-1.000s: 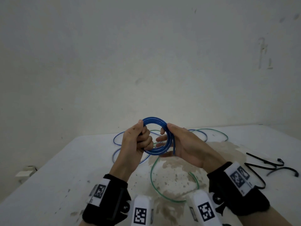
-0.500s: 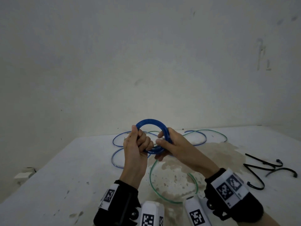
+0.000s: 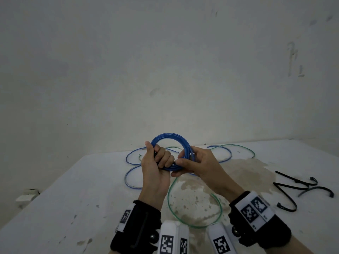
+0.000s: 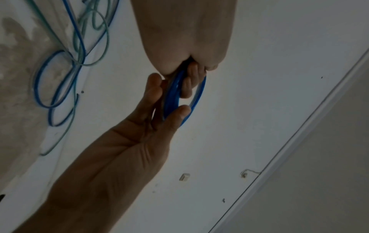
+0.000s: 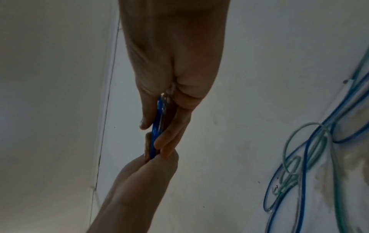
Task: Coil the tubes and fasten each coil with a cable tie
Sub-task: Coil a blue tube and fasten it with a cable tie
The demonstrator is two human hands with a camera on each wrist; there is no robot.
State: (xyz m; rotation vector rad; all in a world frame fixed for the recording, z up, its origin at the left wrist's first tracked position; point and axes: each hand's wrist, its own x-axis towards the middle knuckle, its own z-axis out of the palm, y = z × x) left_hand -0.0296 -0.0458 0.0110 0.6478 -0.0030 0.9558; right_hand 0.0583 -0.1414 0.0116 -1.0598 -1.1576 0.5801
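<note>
A blue tube wound into a small coil [image 3: 171, 137] is held upright above the table. My left hand [image 3: 161, 159] grips its left side, fingers curled through the ring. My right hand [image 3: 182, 163] pinches the lower right side between thumb and fingers. In the left wrist view, the left fingers [image 4: 191, 78] wrap the coil [image 4: 173, 96] while the right hand [image 4: 167, 108] reaches in from below. The right wrist view shows the coil [image 5: 156, 126] edge-on between both hands. Black cable ties [image 3: 293, 187] lie on the table at the right.
Loose blue tube [image 3: 131, 158] and green tube [image 3: 194, 224] sprawl in loops across the white table [image 3: 73, 189], under and behind my hands. A brownish stain [image 3: 244, 169] marks the table's middle. A bare wall stands just behind the table.
My right hand has slid in toward the left hand and closed from a loose hold into a pinch on the coil's lower right. The coil stays at about the same height.
</note>
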